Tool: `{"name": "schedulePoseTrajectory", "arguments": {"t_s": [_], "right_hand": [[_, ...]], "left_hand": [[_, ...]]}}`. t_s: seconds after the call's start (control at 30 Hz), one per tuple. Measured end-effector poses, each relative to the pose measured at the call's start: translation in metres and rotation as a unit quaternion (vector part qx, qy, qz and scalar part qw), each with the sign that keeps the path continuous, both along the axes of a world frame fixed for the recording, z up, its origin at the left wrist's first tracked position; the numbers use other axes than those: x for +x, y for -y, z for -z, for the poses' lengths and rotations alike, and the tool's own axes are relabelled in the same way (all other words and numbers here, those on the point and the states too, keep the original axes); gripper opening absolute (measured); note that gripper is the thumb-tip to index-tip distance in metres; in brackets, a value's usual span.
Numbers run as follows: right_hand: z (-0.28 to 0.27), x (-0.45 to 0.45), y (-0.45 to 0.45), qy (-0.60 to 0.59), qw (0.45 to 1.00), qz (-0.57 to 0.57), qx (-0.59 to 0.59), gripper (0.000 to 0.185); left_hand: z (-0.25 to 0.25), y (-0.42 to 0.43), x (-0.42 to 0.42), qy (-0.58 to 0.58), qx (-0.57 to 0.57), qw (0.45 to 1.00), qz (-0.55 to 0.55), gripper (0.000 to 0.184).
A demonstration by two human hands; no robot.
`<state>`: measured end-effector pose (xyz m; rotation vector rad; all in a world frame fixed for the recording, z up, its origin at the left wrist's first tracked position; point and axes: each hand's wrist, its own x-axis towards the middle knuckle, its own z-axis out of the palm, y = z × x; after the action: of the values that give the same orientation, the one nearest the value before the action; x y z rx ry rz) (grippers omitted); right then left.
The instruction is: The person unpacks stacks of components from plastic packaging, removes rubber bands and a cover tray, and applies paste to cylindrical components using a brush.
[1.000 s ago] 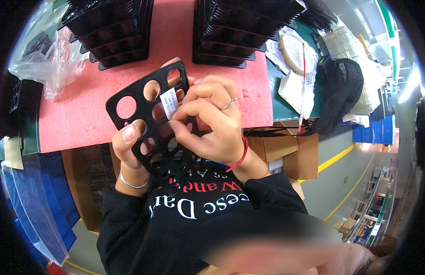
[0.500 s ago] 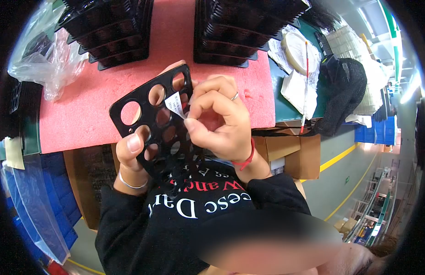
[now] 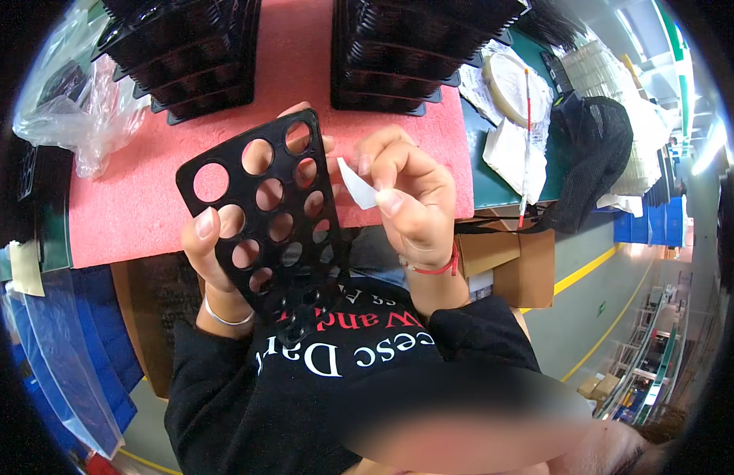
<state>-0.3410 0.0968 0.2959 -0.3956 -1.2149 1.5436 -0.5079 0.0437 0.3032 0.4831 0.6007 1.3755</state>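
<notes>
My left hand (image 3: 207, 252) grips a black plastic tray (image 3: 248, 195) with rows of round holes. The thumb presses on its near face and the fingers reach behind, partly showing through the holes. The tray is tilted up in front of my chest. My right hand (image 3: 418, 202), just right of the tray, pinches a small white sticker label (image 3: 357, 188) between thumb and finger. The label is curled and held apart from the tray, and no print can be read on it.
Two stacks of black plastic trays (image 3: 181, 59), (image 3: 391, 63) stand on the pink foam mat (image 3: 296, 47). Clear plastic bags (image 3: 90, 119) lie at the left. A roll of tape (image 3: 509, 87), papers and black mesh cloth (image 3: 593, 150) are on the right. Cardboard boxes (image 3: 525, 269) stand below.
My right hand has moved right, carrying the label away from the tray, where it lay against the surface before. The tray has shifted slightly left in my left hand.
</notes>
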Motion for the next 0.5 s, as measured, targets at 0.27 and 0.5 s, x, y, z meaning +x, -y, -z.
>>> {"name": "schedulePoseTrajectory", "arguments": {"t_s": [0.27, 0.5], "right_hand": [[0.002, 0.007, 0.003, 0.106, 0.97, 0.09, 0.198, 0.011], [-0.015, 0.046, 0.019, 0.263, 0.808, 0.34, 0.402, 0.019]], "left_hand": [[-0.007, 0.005, 0.011, 0.039, -0.055, 0.995, -0.079, 0.095], [0.006, 0.008, -0.007, 0.024, 0.003, 1.0, 0.011, 0.097]]}}
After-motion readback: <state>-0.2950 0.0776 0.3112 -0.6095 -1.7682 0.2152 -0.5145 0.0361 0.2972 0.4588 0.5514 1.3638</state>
